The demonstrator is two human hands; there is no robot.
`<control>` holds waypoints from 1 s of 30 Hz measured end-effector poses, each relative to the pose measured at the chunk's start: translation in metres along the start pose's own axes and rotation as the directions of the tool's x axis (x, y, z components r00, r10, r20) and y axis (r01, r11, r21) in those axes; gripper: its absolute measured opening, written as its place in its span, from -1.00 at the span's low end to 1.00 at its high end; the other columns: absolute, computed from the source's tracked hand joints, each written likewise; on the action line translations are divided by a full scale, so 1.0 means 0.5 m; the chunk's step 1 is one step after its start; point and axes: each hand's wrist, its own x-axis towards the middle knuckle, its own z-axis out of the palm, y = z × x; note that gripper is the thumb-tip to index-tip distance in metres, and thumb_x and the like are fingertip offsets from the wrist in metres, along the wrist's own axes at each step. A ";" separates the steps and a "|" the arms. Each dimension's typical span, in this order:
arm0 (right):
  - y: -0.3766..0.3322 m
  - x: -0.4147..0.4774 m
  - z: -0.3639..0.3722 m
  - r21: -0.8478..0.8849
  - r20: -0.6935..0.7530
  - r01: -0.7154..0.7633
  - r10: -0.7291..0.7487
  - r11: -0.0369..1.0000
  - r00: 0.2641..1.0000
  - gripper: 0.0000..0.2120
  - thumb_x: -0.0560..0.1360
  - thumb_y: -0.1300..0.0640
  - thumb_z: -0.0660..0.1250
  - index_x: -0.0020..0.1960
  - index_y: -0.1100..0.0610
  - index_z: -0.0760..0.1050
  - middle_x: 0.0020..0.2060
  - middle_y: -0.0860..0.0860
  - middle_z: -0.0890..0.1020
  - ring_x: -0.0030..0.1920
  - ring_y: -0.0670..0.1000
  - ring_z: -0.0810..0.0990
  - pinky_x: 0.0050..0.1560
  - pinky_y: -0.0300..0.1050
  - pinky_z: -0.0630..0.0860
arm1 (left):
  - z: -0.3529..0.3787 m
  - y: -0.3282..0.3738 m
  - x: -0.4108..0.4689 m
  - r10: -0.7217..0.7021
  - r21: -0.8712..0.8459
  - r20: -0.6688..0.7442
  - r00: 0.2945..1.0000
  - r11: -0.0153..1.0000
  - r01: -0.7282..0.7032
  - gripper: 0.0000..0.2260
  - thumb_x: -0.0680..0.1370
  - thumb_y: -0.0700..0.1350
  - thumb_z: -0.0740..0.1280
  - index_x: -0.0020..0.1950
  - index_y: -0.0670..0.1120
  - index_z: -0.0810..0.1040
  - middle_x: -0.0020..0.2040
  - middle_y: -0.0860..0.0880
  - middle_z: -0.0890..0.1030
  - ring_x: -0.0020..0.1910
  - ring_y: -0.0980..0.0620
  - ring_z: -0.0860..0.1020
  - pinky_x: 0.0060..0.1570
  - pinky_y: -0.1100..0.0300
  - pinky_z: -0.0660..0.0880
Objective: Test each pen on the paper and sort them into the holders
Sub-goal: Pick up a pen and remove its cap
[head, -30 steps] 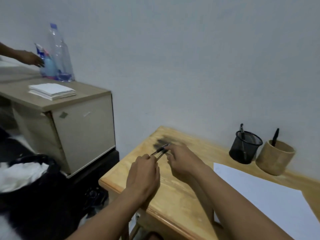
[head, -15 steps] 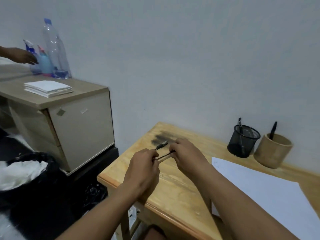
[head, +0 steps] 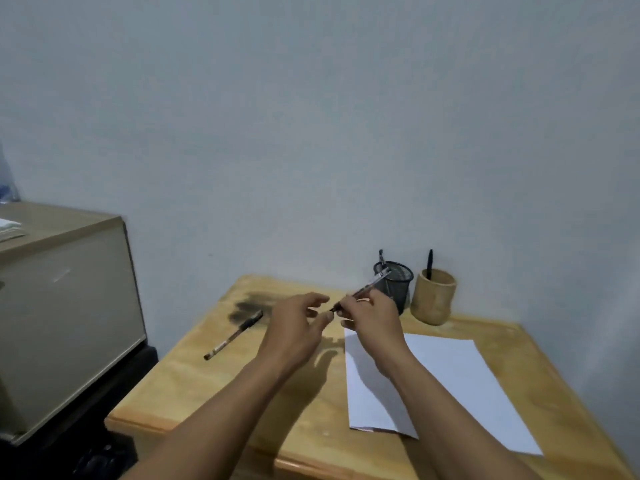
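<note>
To test well, the pen (head: 367, 286) probably needs turning tip-down onto the paper (head: 450, 375) just below, then pressing lightly for a short stroke. The right hand (head: 372, 317) is pinching this pen above the bench (head: 207, 393), with the dark tip pointing left. The left hand (head: 294, 327) is hovering just beside that tip, fingers loosely spread, holding nothing visible. A second pen (head: 233, 337) is lying further left. A mesh holder (head: 401, 289) and a wooden holder (head: 434, 296) are standing behind.

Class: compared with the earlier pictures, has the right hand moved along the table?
Yes. The right hand, gripping a pen, has gone rightward from the dark stain toward the mesh holder.
</note>
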 end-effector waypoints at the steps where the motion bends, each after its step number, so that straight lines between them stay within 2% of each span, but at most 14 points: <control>1: -0.001 -0.006 -0.010 0.111 -0.016 -0.041 0.043 0.993 0.999 -0.89 0.53 0.29 0.37 -0.02 0.36 0.56 -0.15 0.23 0.72 -0.16 0.06 0.72 -0.07 -0.08 0.70 | 0.009 0.007 0.003 0.002 -0.036 0.024 1.000 0.999 -0.001 -0.76 0.51 -0.06 0.46 0.17 -0.01 0.67 0.00 0.13 0.67 -0.05 0.23 0.64 -0.04 0.38 0.52; 5: 0.002 -0.024 -0.048 0.406 -0.015 -0.146 0.167 0.902 0.986 -0.85 0.55 0.31 0.37 0.02 0.42 0.57 -0.13 0.27 0.70 -0.09 0.09 0.75 0.03 -0.07 0.68 | 0.031 0.025 0.018 0.004 -0.121 0.073 0.997 0.993 0.005 -0.80 0.47 -0.14 0.51 0.08 0.00 0.71 -0.06 0.14 0.71 -0.08 0.29 0.63 -0.11 0.48 0.46; 7: 0.001 -0.032 -0.062 0.447 0.005 -0.188 0.208 0.874 0.978 -0.91 0.55 0.29 0.36 -0.03 0.34 0.57 -0.25 0.18 0.64 -0.23 0.03 0.69 -0.09 -0.11 0.66 | 0.038 0.032 0.028 -0.016 -0.182 0.091 0.996 0.983 0.032 -0.85 0.47 -0.19 0.50 0.01 0.00 0.73 -0.13 0.12 0.72 -0.16 0.25 0.65 -0.12 0.36 0.52; 9: -0.003 -0.038 -0.071 0.465 0.014 -0.204 0.223 0.862 0.975 -0.94 0.56 0.29 0.34 -0.10 0.25 0.52 -0.36 0.09 0.52 -0.38 -0.03 0.51 -0.28 -0.19 0.56 | 0.041 0.043 0.036 -0.043 -0.255 0.121 0.992 0.964 0.072 -0.87 0.48 -0.22 0.49 -0.06 -0.01 0.73 -0.19 0.06 0.74 -0.18 0.09 0.69 -0.07 0.15 0.62; 12: -0.011 -0.037 -0.080 0.513 0.019 -0.183 0.202 0.838 0.979 -0.89 0.56 0.31 0.34 -0.15 0.22 0.52 -0.39 0.06 0.52 -0.41 -0.07 0.46 -0.37 -0.25 0.50 | 0.044 0.056 0.045 -0.038 -0.325 0.149 0.988 0.942 0.086 -0.86 0.49 -0.26 0.48 -0.07 -0.02 0.73 -0.18 0.00 0.74 -0.16 -0.04 0.71 -0.02 -0.01 0.66; 17: -0.021 -0.030 -0.089 0.503 0.056 -0.145 0.135 0.852 0.989 -0.90 0.57 0.27 0.39 -0.13 0.24 0.59 -0.39 0.04 0.56 -0.40 -0.10 0.53 -0.35 -0.29 0.54 | 0.037 0.063 0.056 0.007 -0.286 0.125 0.992 0.958 0.029 -0.85 0.48 -0.21 0.50 0.03 -0.04 0.74 -0.15 0.05 0.74 -0.22 0.04 0.71 -0.06 0.11 0.65; 20: -0.015 -0.023 -0.092 0.474 0.066 -0.134 0.117 0.870 0.991 -0.90 0.57 0.25 0.39 -0.10 0.26 0.60 -0.36 0.06 0.57 -0.39 -0.09 0.54 -0.33 -0.29 0.55 | 0.034 0.074 0.058 0.013 -0.263 0.174 0.985 0.964 0.034 -0.85 0.52 -0.17 0.47 0.08 -0.08 0.72 -0.10 0.02 0.74 -0.23 0.06 0.71 -0.12 0.21 0.64; 23: -0.013 -0.021 -0.092 0.450 0.040 -0.136 0.132 0.882 0.990 -0.88 0.58 0.25 0.38 -0.12 0.27 0.61 -0.37 0.08 0.59 -0.40 -0.08 0.55 -0.34 -0.28 0.55 | 0.036 0.080 0.064 0.038 -0.200 0.184 0.982 0.980 -0.001 -0.89 0.53 -0.19 0.45 0.02 -0.10 0.74 -0.16 -0.01 0.74 -0.27 0.05 0.70 -0.18 0.24 0.62; 27: -0.014 -0.024 -0.082 0.511 -0.008 -0.170 0.203 0.843 0.979 -0.84 0.58 0.28 0.37 -0.17 0.29 0.58 -0.43 0.08 0.57 -0.46 -0.08 0.54 -0.40 -0.29 0.55 | 0.046 0.085 0.061 0.074 -0.134 0.158 0.985 0.990 -0.053 -0.91 0.52 -0.18 0.46 -0.02 -0.09 0.75 -0.21 -0.02 0.74 -0.29 0.03 0.68 -0.25 0.31 0.57; 30: -0.007 -0.025 -0.098 0.554 -0.059 -0.134 0.200 0.822 0.978 -0.86 0.58 0.32 0.36 -0.16 0.30 0.56 -0.43 0.10 0.56 -0.48 -0.09 0.54 -0.42 -0.29 0.56 | 0.039 0.067 0.068 -0.007 -0.184 0.160 0.987 0.982 0.037 -0.93 0.53 -0.20 0.45 -0.06 -0.13 0.74 -0.24 -0.03 0.73 -0.35 0.04 0.67 -0.14 0.15 0.66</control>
